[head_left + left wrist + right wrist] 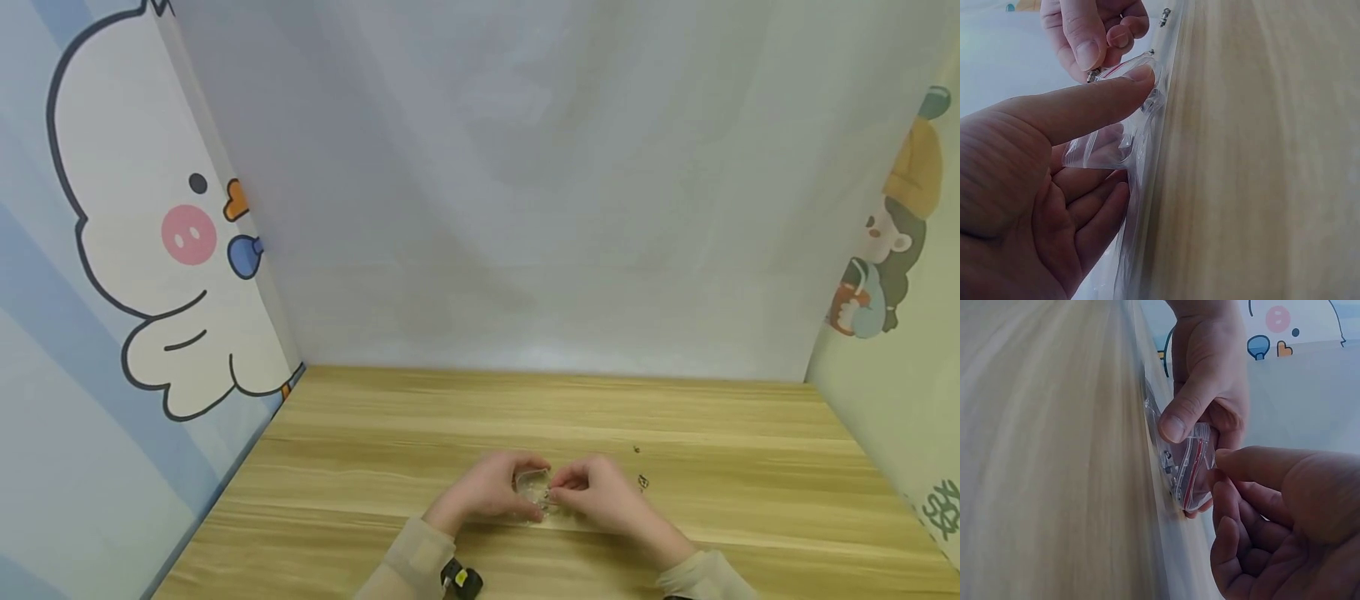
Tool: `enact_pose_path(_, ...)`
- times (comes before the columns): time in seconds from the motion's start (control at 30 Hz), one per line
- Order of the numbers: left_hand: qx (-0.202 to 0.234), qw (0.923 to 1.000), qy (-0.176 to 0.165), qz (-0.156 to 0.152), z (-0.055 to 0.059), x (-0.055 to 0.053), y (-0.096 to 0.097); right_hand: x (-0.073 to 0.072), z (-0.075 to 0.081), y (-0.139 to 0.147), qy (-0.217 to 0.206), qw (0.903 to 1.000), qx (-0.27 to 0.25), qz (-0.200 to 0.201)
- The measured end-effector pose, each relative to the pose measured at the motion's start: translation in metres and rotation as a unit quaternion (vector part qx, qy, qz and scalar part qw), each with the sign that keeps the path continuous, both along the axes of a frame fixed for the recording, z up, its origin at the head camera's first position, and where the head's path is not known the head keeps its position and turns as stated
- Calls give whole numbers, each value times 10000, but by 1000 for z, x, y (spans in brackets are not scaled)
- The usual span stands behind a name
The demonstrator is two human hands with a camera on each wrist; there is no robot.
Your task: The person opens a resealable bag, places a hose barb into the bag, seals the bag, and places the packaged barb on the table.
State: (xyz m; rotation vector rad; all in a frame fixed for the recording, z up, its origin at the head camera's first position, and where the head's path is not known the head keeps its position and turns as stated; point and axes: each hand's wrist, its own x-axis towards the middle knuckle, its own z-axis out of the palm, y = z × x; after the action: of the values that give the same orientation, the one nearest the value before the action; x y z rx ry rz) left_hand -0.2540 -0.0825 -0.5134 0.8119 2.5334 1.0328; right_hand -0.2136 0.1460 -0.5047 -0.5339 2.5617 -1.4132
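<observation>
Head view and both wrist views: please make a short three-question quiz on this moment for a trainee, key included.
1. True or false: the clear zip-lock bag has a red line along its seal.

2. Multiple choice: the left hand is
a) out of view
b) holding the bag
c) clenched in an empty fist

3. Short answer: in the head view, on which side of the right hand do loose small metal pieces lie on the wooden table?

Key: 1. True. 2. b. 3. On its right side, the person's own right.
</observation>
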Motion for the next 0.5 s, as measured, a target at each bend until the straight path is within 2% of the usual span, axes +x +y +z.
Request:
enact_pose_path(0.23, -30, 9999, 91, -31, 0, -1, 0, -2, -3, -2, 118, 9999, -92, -1)
enact_pose_path(0.5, -32, 10000, 43, 30, 0, 0, -1, -1, -1, -2, 169, 9999, 11, -9)
